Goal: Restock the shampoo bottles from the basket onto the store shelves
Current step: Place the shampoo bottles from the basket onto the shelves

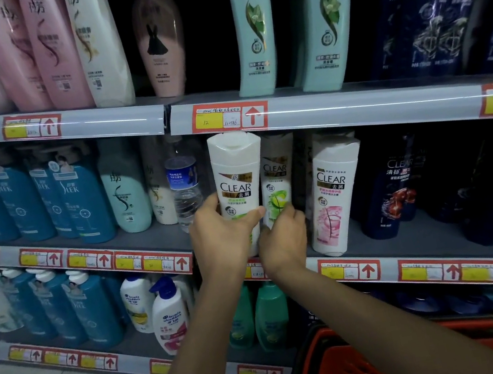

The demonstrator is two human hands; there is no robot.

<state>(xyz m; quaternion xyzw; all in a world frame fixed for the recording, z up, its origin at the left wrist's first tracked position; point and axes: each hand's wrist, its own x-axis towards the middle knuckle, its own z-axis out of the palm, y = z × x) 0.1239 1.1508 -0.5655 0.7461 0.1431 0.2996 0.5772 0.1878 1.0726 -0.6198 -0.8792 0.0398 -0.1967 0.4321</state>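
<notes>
Partway: gripping bottle (239,181) in left hand (224,236), curling right hand (283,239) round its lower side, seating it on shelf (410,241) just ahead, unreleased; cannot tell what remains in basket (349,362) under right forearm.

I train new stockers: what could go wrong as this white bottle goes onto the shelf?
The cap of the white bottle is right under the upper rail and could catch. The water bottle and green bottle stand close beside it; a nudge might tip either. The left hand grips it low, so it may lean.
</notes>
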